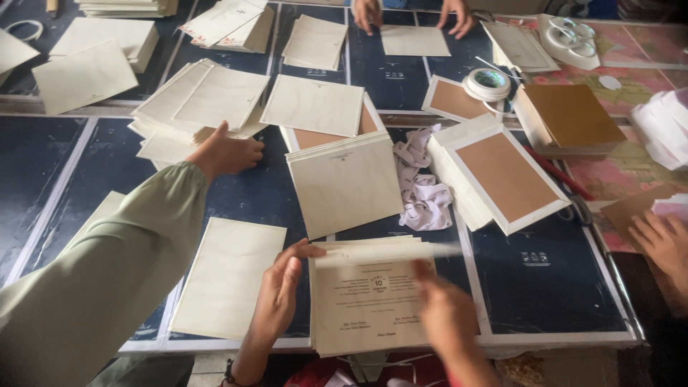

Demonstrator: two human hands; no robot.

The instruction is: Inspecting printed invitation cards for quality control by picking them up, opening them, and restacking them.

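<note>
Left hand (278,288): curled on the left edge of the card stack (369,304), thumb on top, steadying it.
Right hand (446,315): blurred, pinching the top card's right side; exact grip hard to tell.
Stack place: near table edge (559,337), just right of a blank sheet (229,278).
Doing it well: likely best to keep edges squared, lift one card only, hold the rest down.
Facing: printed side up, text upright toward the wearer.
Long axis: running away from the wearer, portrait.
Nearby: sleeved arm (107,258) of another person reaching to far piles.

You see matt cream paper cards (369,308); just above them crumpled white cloth (423,190), brown rough-looking board in white frames (507,175), glossy tape roll (487,84), and dark smooth counter (545,279).
</note>
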